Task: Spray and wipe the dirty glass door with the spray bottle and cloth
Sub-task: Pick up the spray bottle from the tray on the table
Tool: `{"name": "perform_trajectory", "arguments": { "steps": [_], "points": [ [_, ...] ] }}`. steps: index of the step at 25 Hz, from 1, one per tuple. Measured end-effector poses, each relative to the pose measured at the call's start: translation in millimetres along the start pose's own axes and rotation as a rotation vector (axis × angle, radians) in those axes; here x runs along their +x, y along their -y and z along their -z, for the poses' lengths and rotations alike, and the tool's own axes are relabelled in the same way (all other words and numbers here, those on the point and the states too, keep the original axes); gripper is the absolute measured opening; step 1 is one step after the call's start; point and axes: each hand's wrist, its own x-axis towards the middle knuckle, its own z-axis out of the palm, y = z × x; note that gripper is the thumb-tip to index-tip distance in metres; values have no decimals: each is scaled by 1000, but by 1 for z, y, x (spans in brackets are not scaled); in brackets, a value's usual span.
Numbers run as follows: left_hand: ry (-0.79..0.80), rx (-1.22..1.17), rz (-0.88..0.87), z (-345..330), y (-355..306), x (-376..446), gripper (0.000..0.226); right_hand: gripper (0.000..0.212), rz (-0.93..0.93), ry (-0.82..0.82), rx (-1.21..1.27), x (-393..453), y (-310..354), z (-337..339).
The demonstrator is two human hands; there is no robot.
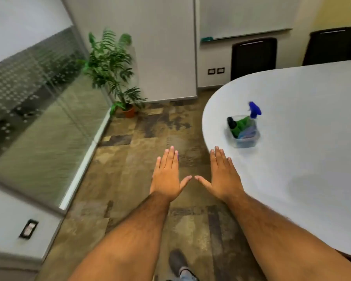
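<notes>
The spray bottle stands in a small clear tub on the pale rounded table, up past the fingertips of my right hand and a little to their right, well apart from them. Its blue trigger head sticks up above the tub's rim, the green body leans inside, and a bluish cloth is bunched in the tub beside it; a dark-capped thing sits in there too, but I cannot tell what it is. My left hand and my right hand are both held out flat, backs up, fingers straight and together, gripping nothing. The two thumbs are spread inward and their tips come very near each other between the hands, though I cannot tell whether they touch. The fingers of my right hand reach over the near edge of the table, while those of my left hang above the patchy brown carpet. The glass door lies far off to the left of my left fingers, a tall pane with rows of frosted dots across its upper part. Beyond my left fingertips, near the far end of the glass, a potted plant stands in the corner. Two dark chairs sit at the far side of the table, beyond my right fingers.
</notes>
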Motion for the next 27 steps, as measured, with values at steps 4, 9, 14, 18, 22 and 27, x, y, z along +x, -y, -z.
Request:
{"name": "perform_trajectory", "arguments": {
  "steps": [4,9,14,18,22,27],
  "points": [
    [50,-82,-98,-24,-37,73,103,115,-159,16,-38,35,-49,1],
    [79,-171,-209,-46,-59,161,101,115,-298,10,-45,84,-100,8],
    [99,-325,-256,-58,-95,221,93,110,-434,23,26,117,-142,10],
    [158,-365,-274,-65,-119,260,88,103,-549,-12,221,159,-182,19],
    [171,-405,-152,-67,-144,295,87,98,-631,-30,498,210,-226,38],
    [216,-513,58,-78,-182,326,80,62,-483,56,754,258,-267,40]
  ]
}}
